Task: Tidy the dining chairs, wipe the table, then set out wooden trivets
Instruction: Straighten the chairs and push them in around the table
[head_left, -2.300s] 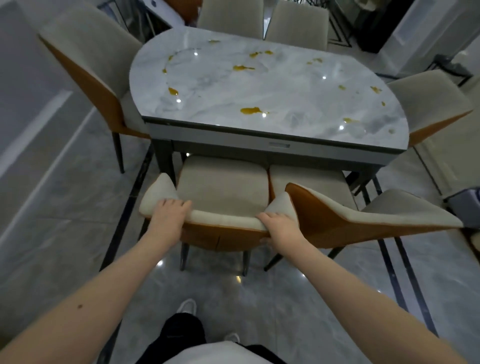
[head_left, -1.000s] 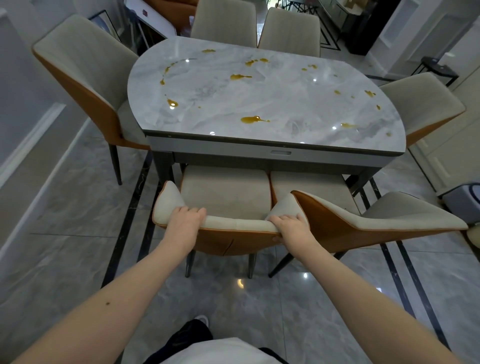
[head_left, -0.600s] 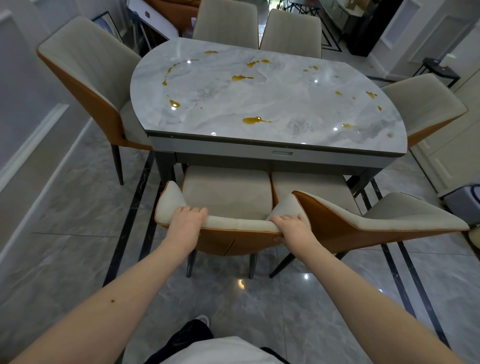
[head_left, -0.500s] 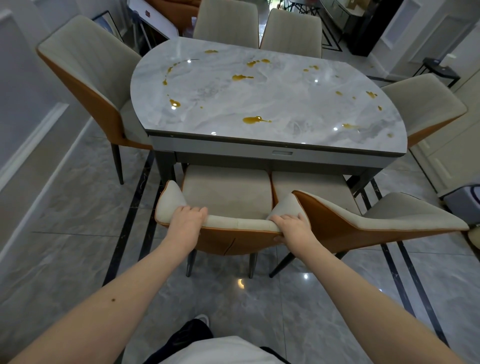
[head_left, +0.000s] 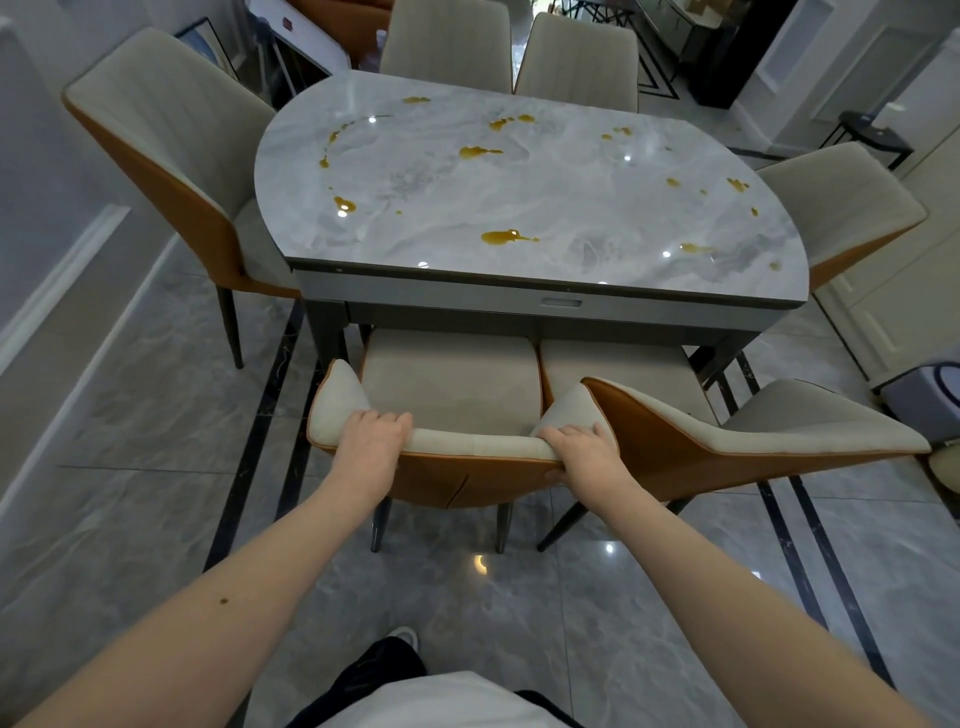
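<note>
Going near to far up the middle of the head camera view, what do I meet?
Left hand and right hand gripping the near chair → its seat → marble table with amber spills → two far chairs.

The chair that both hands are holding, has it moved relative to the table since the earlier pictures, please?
Yes. The chair has slid forward toward the table; its seat now reaches the near edge. The left hand and right hand grip its backrest.
</note>
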